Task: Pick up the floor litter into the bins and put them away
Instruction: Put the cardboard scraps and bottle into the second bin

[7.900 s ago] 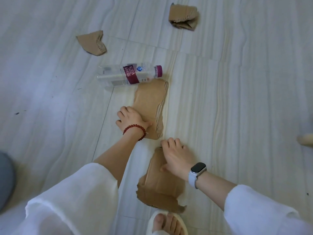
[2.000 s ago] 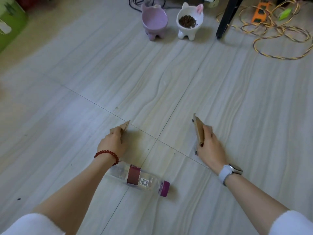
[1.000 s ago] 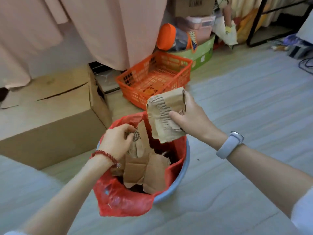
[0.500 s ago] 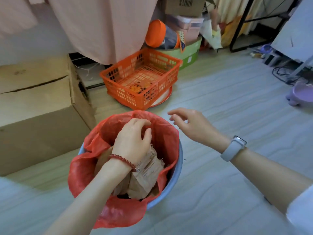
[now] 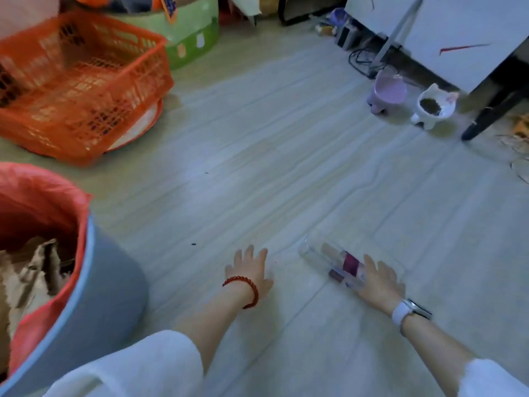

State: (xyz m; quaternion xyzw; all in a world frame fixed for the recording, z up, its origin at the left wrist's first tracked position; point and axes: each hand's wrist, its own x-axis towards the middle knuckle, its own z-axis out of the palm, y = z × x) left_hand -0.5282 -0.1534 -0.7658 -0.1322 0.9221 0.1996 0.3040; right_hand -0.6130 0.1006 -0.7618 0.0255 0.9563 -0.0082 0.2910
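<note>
A clear plastic bottle (image 5: 339,263) with a maroon label lies on its side on the pale wood-grain floor (image 5: 286,167), and everything else is placed from it. The right hand (image 5: 379,279), with a white smartwatch (image 5: 408,310) on its wrist, lies over the bottle's near end with fingers straight and slightly spread; the picture is blurred there, so whether they actually touch the bottle cannot be told. Just left of the bottle, the left hand (image 5: 250,269), wearing a red bead bracelet (image 5: 243,286), reaches low over the floor with fingers spread and holding nothing. Far left of the bottle stands a grey-blue bin (image 5: 97,285) lined with a red bag (image 5: 37,193); torn cardboard pieces (image 5: 31,262) lie inside it. Beyond the bin, up and to the left of the bottle, sits an orange plastic crate (image 5: 83,84), with a green tub (image 5: 191,32) behind it. Well beyond the bottle to the right stand a purple pet bowl (image 5: 389,91) and a white cat-shaped bowl (image 5: 432,110) holding dry food, beside a black furniture leg (image 5: 486,116).
</note>
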